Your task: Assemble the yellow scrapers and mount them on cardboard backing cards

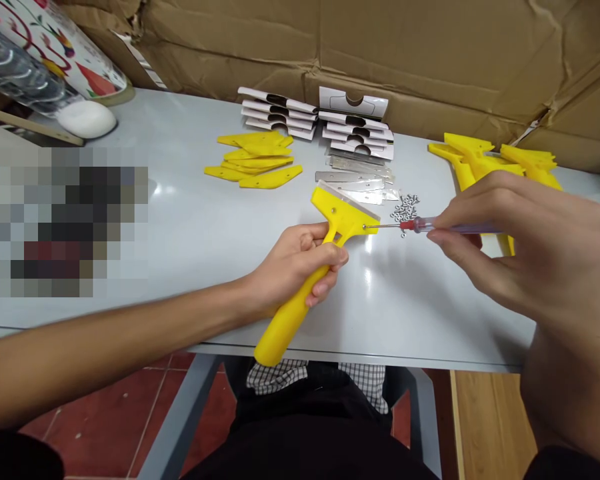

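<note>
My left hand is closed round the handle of a yellow scraper, which tilts up and away over the table. A metal blade shows along the scraper head's top edge, and a screw sits at each side of the head. Between thumb and fingers, my right hand grips a screwdriver with a clear handle and red collar. Its thin shaft points left, with the tip at the right-hand screw. Just behind the shaft lies a pile of small screws and nuts.
Yellow plastic plates, metal blades and folded white cards lie at the back of the table. More yellow scraper bodies are stacked at right. Cardboard walls the rear. A bottle lies at far left, near a blurred-out patch.
</note>
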Demonstrator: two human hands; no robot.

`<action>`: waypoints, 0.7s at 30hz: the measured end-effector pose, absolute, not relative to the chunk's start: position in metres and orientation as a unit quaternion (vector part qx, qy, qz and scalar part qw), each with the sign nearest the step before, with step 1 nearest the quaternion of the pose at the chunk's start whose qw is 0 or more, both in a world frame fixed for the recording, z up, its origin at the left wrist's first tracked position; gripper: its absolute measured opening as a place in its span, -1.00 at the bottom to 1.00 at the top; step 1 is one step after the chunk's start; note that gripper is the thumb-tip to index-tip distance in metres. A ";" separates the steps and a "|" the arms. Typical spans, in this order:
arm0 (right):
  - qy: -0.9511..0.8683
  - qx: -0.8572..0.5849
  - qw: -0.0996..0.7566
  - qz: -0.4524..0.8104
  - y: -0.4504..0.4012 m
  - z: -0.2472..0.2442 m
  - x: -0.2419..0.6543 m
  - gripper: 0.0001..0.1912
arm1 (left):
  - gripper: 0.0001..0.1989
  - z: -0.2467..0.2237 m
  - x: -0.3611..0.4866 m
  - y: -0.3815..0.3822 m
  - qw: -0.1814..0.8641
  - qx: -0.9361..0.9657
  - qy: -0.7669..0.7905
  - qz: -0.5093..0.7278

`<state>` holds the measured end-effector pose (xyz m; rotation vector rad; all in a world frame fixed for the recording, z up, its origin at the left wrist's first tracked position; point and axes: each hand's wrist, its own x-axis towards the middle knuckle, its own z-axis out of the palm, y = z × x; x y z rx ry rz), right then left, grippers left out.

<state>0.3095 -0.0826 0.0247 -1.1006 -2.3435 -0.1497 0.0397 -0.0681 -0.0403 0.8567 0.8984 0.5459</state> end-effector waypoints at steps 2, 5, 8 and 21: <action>-0.872 -0.403 0.276 -0.035 -0.083 0.025 0.307 -0.92 | -0.80 -0.041 0.039 -0.068 0.778 0.401 0.413 0.251; -0.868 -0.414 0.273 -0.027 -0.083 0.022 0.309 -0.86 | -0.82 -0.041 0.039 -0.067 0.780 0.396 0.414 0.251; -0.856 -0.436 0.265 -0.082 -0.081 0.017 0.313 -0.83 | -0.85 -0.040 0.040 -0.067 0.783 0.389 0.414 0.252; -0.888 -0.353 0.281 -0.091 -0.071 0.020 0.319 -0.87 | -0.80 -0.036 0.042 -0.067 0.791 0.385 0.399 0.257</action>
